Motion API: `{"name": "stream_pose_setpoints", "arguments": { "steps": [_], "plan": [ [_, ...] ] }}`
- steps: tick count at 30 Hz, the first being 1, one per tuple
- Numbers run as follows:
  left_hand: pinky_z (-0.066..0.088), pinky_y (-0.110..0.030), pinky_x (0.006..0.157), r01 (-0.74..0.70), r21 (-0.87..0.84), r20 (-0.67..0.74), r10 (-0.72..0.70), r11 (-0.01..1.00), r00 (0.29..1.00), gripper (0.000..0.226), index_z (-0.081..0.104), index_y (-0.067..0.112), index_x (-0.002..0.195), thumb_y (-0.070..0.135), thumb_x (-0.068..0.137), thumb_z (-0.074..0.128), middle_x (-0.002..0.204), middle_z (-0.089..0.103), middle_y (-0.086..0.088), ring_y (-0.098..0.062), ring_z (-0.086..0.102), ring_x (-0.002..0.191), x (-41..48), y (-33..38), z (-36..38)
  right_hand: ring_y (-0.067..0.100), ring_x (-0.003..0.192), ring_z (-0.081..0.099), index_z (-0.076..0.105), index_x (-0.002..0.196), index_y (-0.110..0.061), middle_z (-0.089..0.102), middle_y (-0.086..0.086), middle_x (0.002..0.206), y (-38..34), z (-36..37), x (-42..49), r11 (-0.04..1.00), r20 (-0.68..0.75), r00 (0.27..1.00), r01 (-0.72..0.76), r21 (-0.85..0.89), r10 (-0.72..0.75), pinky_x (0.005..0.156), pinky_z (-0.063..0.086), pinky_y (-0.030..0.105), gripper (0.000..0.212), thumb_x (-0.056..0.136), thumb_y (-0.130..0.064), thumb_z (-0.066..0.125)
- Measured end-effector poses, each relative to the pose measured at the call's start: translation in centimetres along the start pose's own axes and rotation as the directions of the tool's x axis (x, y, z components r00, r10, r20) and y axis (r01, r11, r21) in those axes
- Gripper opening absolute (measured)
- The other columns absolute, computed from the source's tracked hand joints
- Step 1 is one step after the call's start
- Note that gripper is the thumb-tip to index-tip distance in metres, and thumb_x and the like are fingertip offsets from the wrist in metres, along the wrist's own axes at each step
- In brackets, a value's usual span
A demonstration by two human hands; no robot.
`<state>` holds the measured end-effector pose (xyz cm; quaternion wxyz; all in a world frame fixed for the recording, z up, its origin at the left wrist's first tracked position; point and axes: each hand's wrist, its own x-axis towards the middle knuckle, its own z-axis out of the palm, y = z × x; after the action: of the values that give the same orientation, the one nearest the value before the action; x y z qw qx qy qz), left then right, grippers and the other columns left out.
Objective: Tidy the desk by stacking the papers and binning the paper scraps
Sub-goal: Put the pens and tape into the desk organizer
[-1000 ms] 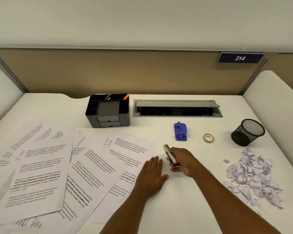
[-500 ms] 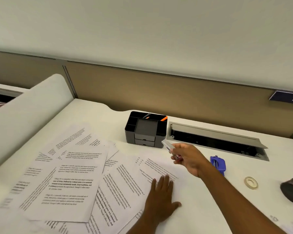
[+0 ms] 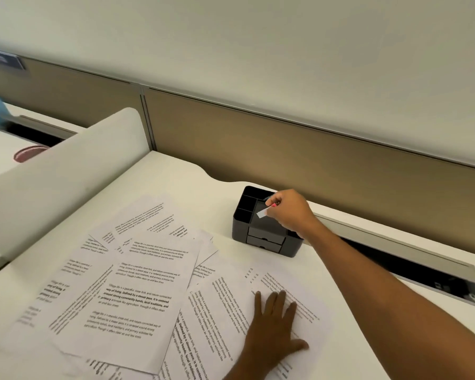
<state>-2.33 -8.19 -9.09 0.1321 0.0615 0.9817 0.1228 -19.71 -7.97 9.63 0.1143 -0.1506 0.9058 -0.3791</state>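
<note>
Several printed papers [image 3: 137, 292] lie fanned and overlapping across the white desk [image 3: 198, 185]. My left hand [image 3: 273, 327] rests flat, fingers spread, on the rightmost sheet [image 3: 228, 305]. My right hand [image 3: 290, 212] reaches over the black desk organizer [image 3: 261, 231] and grips a small silver and red stapler [image 3: 263, 212], whose tip pokes out above the organizer's top tray. The paper scraps and the bin are out of view.
A grey cable tray with its lid raised [image 3: 412, 259] runs along the desk's back right. A white curved divider [image 3: 52, 171] borders the left side, with a neighbouring desk beyond it. A tan partition wall [image 3: 285, 149] stands behind.
My right hand carried the stapler up and left from the desk to above the organizer. The view swung left, so the hole punch, tape, bin and scraps dropped out of sight. My left hand stayed on the paper.
</note>
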Motion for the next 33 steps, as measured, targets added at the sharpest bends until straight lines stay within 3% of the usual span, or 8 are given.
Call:
{"name": "stream_pose_setpoints", "arguments": {
  "steps": [3, 7, 14, 20, 23, 27, 29, 33],
  "plan": [
    [0.043, -0.06, 0.096, 0.032, -0.023, -0.028, -0.033, 0.999, 0.999, 0.092, 0.065, 0.023, 0.121, 0.083, 0.08, 0.01, 0.132, 0.062, -0.008, -0.027, 0.062, 0.118, 0.1, -0.6, 0.7, 0.013, 0.071, 0.056, 0.07, 0.098, -0.01, 0.066, 0.003, 0.091, -0.7, 1.7, 1.5, 0.968, 0.065, 0.987, 0.157, -0.196, -0.147, 0.054, 0.039, 0.018, 0.018, 0.082, -0.005, 0.064],
    [0.037, -0.063, 0.104, 0.0, -0.02, -0.068, -0.001, 1.0, 0.998, 0.09, 0.063, 0.024, 0.123, 0.088, 0.075, 0.021, 0.136, 0.059, -0.006, -0.026, 0.06, 0.12, 0.5, -0.8, 1.3, 0.02, 0.086, 0.058, 0.065, 0.106, -0.008, 0.062, 0.009, 0.105, -0.7, 3.8, 3.1, 0.911, 0.119, 0.965, 0.261, -0.318, -0.234, 0.069, 0.045, 0.026, 0.023, 0.083, -0.004, 0.064],
    [0.041, -0.06, 0.098, -0.012, -0.035, -0.09, 0.009, 0.999, 0.996, 0.092, 0.061, 0.022, 0.125, 0.085, 0.078, 0.012, 0.138, 0.057, -0.008, -0.026, 0.058, 0.123, 0.7, -1.2, 1.8, 0.022, 0.084, 0.052, 0.059, 0.111, -0.005, 0.053, 0.009, 0.111, 0.0, 6.1, 4.9, 0.832, 0.289, 0.943, 0.292, -0.472, -0.167, 0.068, 0.041, 0.031, 0.022, 0.09, -0.011, 0.053],
    [-0.003, -0.066, 0.11, -0.038, -0.013, -0.12, 0.036, 0.999, 0.992, 0.104, 0.033, 0.013, 0.147, 0.082, 0.074, 0.005, 0.159, 0.021, -0.015, -0.034, 0.023, 0.146, 0.6, -1.3, 1.3, 0.028, 0.087, 0.054, 0.063, 0.104, -0.002, 0.051, 0.013, 0.111, 0.3, 6.4, 5.6, 0.756, 0.36, 0.921, 0.339, -0.56, -0.146, 0.077, 0.047, 0.038, 0.02, 0.092, -0.006, 0.048],
    [0.0, -0.067, 0.107, -0.015, 0.021, -0.107, 0.017, 1.0, 0.994, 0.102, 0.04, 0.014, 0.144, 0.082, 0.076, 0.003, 0.156, 0.029, -0.014, -0.034, 0.031, 0.143, 0.6, -1.3, 1.3, 0.025, 0.093, 0.056, 0.06, 0.113, -0.012, 0.051, 0.008, 0.113, 0.6, 6.5, 5.9, 0.794, 0.337, 0.926, 0.331, -0.509, -0.17, 0.075, 0.045, 0.031, 0.022, 0.091, -0.012, 0.057],
    [-0.021, -0.063, 0.102, -0.063, -0.028, -0.103, 0.06, 0.998, 0.993, 0.108, 0.02, 0.013, 0.151, 0.083, 0.071, 0.008, 0.162, 0.005, -0.014, -0.036, 0.007, 0.148, 0.7, -1.5, 1.0, 0.024, 0.093, 0.059, 0.061, 0.11, -0.012, 0.061, 0.008, 0.11, 0.7, 7.0, 6.1, 0.827, 0.305, 0.934, 0.315, -0.466, -0.184, 0.075, 0.049, 0.032, 0.023, 0.086, -0.012, 0.063],
    [-0.016, -0.065, 0.104, -0.062, -0.032, -0.05, 0.061, 0.998, 0.997, 0.106, 0.025, 0.013, 0.15, 0.083, 0.072, 0.007, 0.161, 0.011, -0.014, -0.036, 0.013, 0.148, 0.5, -1.4, 0.6, 0.023, 0.091, 0.06, 0.065, 0.102, -0.01, 0.065, 0.007, 0.104, 0.8, 6.9, 6.2, 0.844, 0.302, 0.937, 0.3, -0.444, -0.174, 0.074, 0.049, 0.032, 0.016, 0.086, -0.013, 0.066],
    [0.022, -0.065, 0.104, -0.019, -0.045, 0.041, 0.02, 0.999, 0.999, 0.098, 0.055, 0.02, 0.132, 0.082, 0.079, 0.002, 0.145, 0.05, -0.01, -0.03, 0.051, 0.13, 0.7, -1.3, 1.2, 0.022, 0.085, 0.064, 0.072, 0.092, -0.008, 0.07, 0.006, 0.092, 0.9, 6.7, 6.3, 0.852, 0.325, 0.93, 0.307, -0.424, -0.173, 0.071, 0.049, 0.031, 0.01, 0.087, -0.015, 0.067]
  ]
}}
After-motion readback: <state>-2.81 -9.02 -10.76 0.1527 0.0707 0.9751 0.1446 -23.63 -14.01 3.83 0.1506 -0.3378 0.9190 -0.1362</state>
